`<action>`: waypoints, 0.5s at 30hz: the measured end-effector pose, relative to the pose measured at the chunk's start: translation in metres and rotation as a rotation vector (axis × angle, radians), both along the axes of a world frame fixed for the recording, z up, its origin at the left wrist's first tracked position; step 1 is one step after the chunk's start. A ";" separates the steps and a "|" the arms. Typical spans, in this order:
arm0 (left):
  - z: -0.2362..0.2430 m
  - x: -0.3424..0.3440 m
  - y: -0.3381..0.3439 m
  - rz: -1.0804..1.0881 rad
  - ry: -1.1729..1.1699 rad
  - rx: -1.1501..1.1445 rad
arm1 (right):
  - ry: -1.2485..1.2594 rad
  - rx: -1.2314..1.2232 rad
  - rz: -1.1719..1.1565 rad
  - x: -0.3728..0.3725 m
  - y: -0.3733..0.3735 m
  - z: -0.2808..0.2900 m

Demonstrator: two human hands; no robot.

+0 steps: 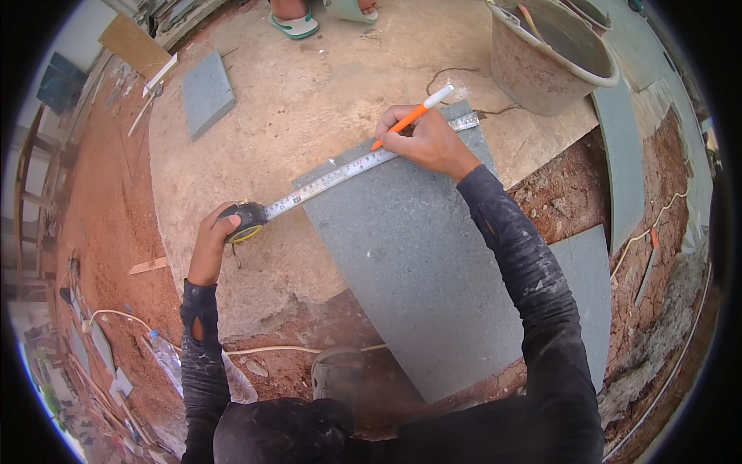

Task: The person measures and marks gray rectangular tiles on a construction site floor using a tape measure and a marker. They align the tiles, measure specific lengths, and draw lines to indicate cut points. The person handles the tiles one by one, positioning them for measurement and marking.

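Observation:
My left hand (210,241) is closed round a black and yellow tape measure (246,221). Its blade (332,179) runs out to the right across the far end of a grey stone tile (402,255), reaching the tile's far right corner. My right hand (433,141) grips an orange pencil-like marker (406,124) with a white end. The marker's tip touches down at the blade's far edge, near the middle of the tile's far end. Part of the blade passes beneath my right hand and is hidden there.
A bucket (533,66) of grey water or slurry stands at the far right. A small grey tile piece (207,93) lies far left. More tiles (620,166) rest on the right over red soil (564,182). Someone's sandalled feet (294,22) show at the top. A pale cable (286,349) crosses nearby.

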State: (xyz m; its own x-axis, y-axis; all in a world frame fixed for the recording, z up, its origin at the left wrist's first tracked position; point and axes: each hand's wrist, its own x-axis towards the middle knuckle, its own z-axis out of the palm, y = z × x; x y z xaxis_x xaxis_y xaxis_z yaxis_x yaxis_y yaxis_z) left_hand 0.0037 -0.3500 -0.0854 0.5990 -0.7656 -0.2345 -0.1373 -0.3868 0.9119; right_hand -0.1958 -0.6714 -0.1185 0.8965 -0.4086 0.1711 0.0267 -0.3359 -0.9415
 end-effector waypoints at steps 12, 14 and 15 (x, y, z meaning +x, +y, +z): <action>0.001 0.000 -0.001 0.018 -0.009 0.018 | 0.024 -0.049 -0.003 0.000 0.001 0.003; 0.001 -0.002 -0.002 0.015 -0.006 0.013 | 0.026 -0.049 -0.006 0.000 0.002 0.004; 0.001 -0.002 -0.002 0.013 -0.003 0.010 | 0.018 -0.048 -0.010 0.000 0.002 0.003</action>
State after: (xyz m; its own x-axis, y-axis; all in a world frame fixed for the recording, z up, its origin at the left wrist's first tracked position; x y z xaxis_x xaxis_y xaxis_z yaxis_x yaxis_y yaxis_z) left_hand 0.0017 -0.3524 -0.0841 0.6099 -0.7553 -0.2401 -0.1348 -0.3973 0.9077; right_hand -0.1961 -0.6697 -0.1154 0.8956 -0.4091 0.1746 0.0065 -0.3805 -0.9248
